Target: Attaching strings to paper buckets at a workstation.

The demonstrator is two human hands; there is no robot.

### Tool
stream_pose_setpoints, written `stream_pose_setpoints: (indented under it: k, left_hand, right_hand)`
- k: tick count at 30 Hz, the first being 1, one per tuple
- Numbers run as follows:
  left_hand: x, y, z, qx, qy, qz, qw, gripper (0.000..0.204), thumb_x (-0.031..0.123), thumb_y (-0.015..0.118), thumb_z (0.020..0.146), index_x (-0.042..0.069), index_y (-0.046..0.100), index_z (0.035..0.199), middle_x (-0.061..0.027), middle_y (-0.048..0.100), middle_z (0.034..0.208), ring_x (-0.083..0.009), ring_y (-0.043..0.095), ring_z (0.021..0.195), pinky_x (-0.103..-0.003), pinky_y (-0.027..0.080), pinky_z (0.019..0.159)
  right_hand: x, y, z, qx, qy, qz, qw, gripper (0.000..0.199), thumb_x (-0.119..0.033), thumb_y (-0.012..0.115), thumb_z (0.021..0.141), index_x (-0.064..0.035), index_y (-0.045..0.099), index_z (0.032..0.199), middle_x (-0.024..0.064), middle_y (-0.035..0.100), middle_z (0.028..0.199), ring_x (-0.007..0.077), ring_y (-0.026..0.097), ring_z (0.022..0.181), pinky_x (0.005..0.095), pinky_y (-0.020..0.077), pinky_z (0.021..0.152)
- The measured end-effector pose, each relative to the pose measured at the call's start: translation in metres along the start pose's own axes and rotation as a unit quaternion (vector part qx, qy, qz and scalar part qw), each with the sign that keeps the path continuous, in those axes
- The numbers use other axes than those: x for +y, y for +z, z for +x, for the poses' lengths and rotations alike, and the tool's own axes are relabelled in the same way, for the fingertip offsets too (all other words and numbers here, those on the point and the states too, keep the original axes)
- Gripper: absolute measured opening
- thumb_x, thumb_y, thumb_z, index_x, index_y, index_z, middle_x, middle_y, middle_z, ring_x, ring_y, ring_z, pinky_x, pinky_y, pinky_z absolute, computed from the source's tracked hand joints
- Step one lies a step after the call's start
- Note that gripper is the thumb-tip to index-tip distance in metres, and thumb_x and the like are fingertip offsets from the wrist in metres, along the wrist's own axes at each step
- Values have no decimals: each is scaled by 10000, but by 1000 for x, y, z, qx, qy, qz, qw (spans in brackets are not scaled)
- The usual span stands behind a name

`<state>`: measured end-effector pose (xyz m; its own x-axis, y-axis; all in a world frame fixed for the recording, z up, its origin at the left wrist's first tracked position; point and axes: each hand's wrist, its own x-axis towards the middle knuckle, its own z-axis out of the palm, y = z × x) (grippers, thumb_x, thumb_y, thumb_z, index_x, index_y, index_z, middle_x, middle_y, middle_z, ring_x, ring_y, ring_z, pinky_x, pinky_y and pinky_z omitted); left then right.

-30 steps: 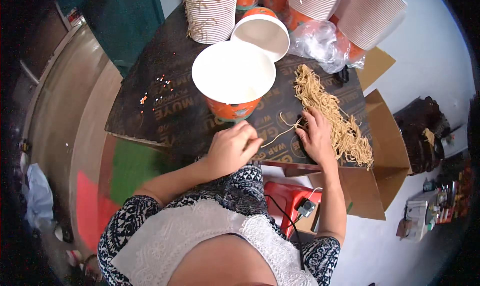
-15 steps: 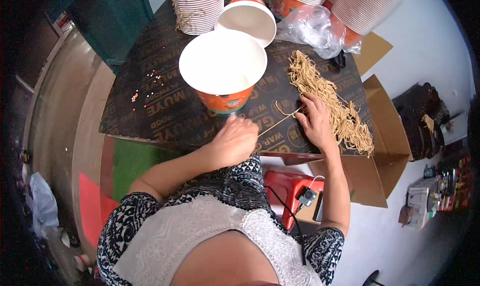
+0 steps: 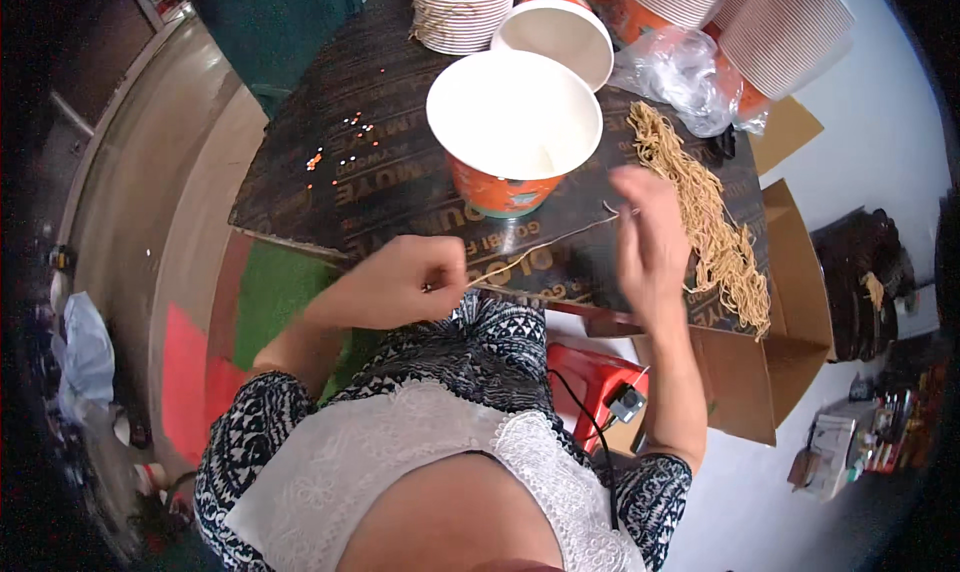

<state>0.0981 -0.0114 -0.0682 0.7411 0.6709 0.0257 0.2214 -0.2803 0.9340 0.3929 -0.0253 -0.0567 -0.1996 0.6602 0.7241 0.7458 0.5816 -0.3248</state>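
The left hand (image 3: 405, 282) is closed, pinching one end of a thin tan string (image 3: 535, 250) that runs taut across the dark board (image 3: 330, 187) to the right hand (image 3: 650, 237). That hand is blurred, so its grip seems a loose pinch, though I cannot tell for sure. The string passes just below the orange cup (image 3: 512, 132), with the string pile (image 3: 705, 222) beside the right hand.

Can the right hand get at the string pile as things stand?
Probably yes: the right hand hangs right beside the string pile, nothing between them, though its fingers already pinch one string.
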Motion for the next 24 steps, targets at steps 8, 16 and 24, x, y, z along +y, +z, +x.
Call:
stream_pose_setpoints:
  k: [8, 16, 24]
  left_hand:
    - [16, 19, 7, 92, 51, 47, 993, 134, 22, 678, 818, 21, 546, 844, -62, 575, 762, -145, 589, 718, -287, 470, 651]
    - [13, 7, 3, 78, 125, 63, 987, 154, 4, 646, 836, 28, 543, 949, -72, 578, 788, -156, 591, 689, -295, 481, 627]
    - [17, -41, 21, 272, 231, 315, 879, 305, -14, 690, 756, 29, 591, 1040, -103, 607, 946, -243, 616, 876, -366, 463, 789]
  right_hand:
    - [-95, 35, -26, -124, 276, 364, 881, 158, -51, 582, 924, 27, 606, 1060, 133, 629, 873, 191, 638, 747, 306, 509, 671]
    - [-90, 50, -38, -121, 245, 342, 899, 72, -39, 657, 875, 19, 648, 917, 51, 602, 719, 84, 520, 587, 252, 426, 537]
    - [-92, 52, -38, 19, 333, 408, 850, 40, -8, 644, 906, 8, 641, 869, -109, 439, 646, -17, 336, 575, 171, 277, 506]
